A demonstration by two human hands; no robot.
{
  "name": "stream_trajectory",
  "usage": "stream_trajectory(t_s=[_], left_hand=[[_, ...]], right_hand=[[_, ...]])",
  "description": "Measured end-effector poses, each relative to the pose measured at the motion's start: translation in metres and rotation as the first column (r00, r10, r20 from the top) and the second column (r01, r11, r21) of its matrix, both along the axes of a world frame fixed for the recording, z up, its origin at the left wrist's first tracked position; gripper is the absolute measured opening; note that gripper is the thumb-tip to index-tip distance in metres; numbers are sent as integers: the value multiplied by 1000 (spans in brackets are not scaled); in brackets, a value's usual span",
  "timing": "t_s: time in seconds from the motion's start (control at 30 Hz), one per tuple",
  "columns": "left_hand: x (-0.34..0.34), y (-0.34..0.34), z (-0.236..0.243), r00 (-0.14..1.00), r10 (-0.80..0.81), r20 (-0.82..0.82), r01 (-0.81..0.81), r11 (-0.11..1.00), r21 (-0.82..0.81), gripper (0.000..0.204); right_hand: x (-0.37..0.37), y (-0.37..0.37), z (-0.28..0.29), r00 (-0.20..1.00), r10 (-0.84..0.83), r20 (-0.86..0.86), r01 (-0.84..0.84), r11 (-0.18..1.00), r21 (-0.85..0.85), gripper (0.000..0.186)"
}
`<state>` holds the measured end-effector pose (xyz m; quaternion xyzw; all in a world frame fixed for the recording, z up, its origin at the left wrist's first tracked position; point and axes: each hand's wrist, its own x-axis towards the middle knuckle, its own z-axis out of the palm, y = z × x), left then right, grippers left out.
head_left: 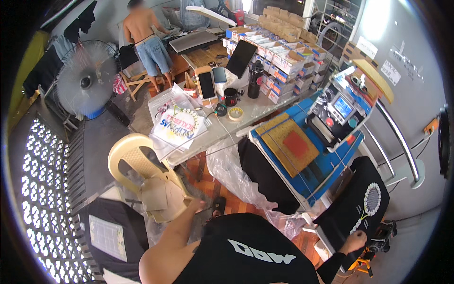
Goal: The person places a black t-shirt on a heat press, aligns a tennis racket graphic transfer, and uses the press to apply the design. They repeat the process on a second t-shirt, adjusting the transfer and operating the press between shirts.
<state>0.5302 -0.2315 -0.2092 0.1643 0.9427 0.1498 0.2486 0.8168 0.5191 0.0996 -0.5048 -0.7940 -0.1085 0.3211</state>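
My right hand [354, 241] is closed at the lower edge of a black fabric piece [345, 206] with a white racket print, draped over a board beside the heat press. My left hand [197, 205] hangs near the front of a cream plastic chair [134, 165]; its fingers are blurred. At lower left, black fabric [135, 227] carries a pale transfer sheet with a grid [105, 236]. The heat press [343, 113], with a small lit display, stands at right above a blue bed [331, 168] holding a scorched tan pad [279, 130].
A glass-topped table [224, 128] holds printed sheets, phones, a tablet, a bottle and stacked boxes [288, 61]. A large fan [85, 83] stands left. A shirtless person [142, 33] stands at a back table. Clear plastic [222, 165] droops to the floor. A perforated block wall lines the left.
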Motion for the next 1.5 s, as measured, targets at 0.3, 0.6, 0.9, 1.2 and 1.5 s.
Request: stream_trajectory(t_s=[0.3, 0.6, 0.9, 1.2, 1.5], left_hand=[[57, 185, 95, 947, 132, 291, -211, 943, 258, 26], [88, 203, 163, 993, 40, 109, -55, 988, 142, 32], [133, 378, 317, 842, -507, -182, 504, 622, 600, 26], [193, 432, 412, 991, 52, -125, 125, 0, 992, 58], [297, 112, 324, 856, 516, 13, -296, 469, 832, 29]], right_hand=[[166, 108, -85, 897, -364, 252, 442, 767, -466, 82], [246, 106, -45, 972, -53, 228, 178, 800, -572, 51], [82, 54, 108, 130, -198, -972, -985, 86, -149, 30], [-26, -191, 234, -58, 281, -958, -788, -602, -129, 35], [-55, -357, 302, -277, 266, -923, -751, -659, 36, 27]])
